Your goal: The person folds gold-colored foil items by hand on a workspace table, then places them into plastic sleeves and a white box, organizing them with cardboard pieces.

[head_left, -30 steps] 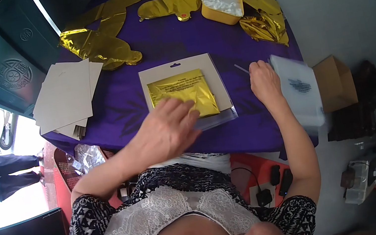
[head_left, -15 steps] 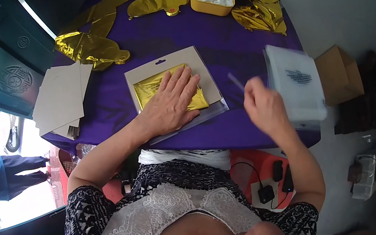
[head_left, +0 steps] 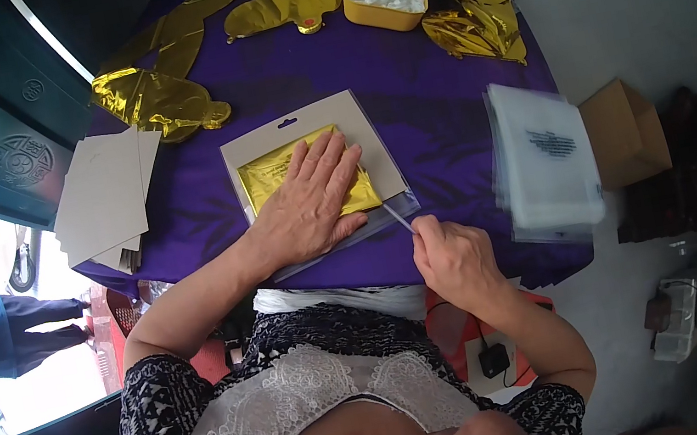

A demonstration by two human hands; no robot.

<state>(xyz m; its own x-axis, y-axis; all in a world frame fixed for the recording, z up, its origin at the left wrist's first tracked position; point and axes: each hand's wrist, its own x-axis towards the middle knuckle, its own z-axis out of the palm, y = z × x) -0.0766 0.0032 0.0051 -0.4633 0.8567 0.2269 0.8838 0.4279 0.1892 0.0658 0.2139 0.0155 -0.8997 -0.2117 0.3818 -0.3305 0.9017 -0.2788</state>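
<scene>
Spare cards [head_left: 97, 192]: loose, uneven stack at the left of the bench [head_left: 436, 81]; probably light and fairly stiff, best taken by an edge
Packet [head_left: 266, 171]: folded gold foil, lying flat on the card [head_left: 362, 136] near the front edge of the bench, partly covered by the left hand; likely light, soft and slippery, its folds apt to slide or spring up unless pressed flat; the exposed left edge seems the better place to take hold
Left hand [head_left: 304, 202]: palm down across the packet, fingers extended and lying close together, pressing rather than gripping; forearm slants in from the lower left
Card and sleeve [head_left: 407, 203]: card with a hanging slot at its far edge, clear film showing along its right and near sides; the card probably stiff, the film limp and slick; whether the packet lies inside the film cannot be told
Stick [head_left: 397, 216]: thin and pale, slanting from the right hand towards the packet's near right corner; contact at the tip cannot be made out; probably very light and easily bent, best pinched near one end
Right hand [head_left: 458, 259]: fingers closed on the near end of the stick, knuckles up; forearm slants in from the lower right
Spare sleeves [head_left: 543, 155]: clear stack at the bench's right side, likely slippery and prone to cling together
</scene>
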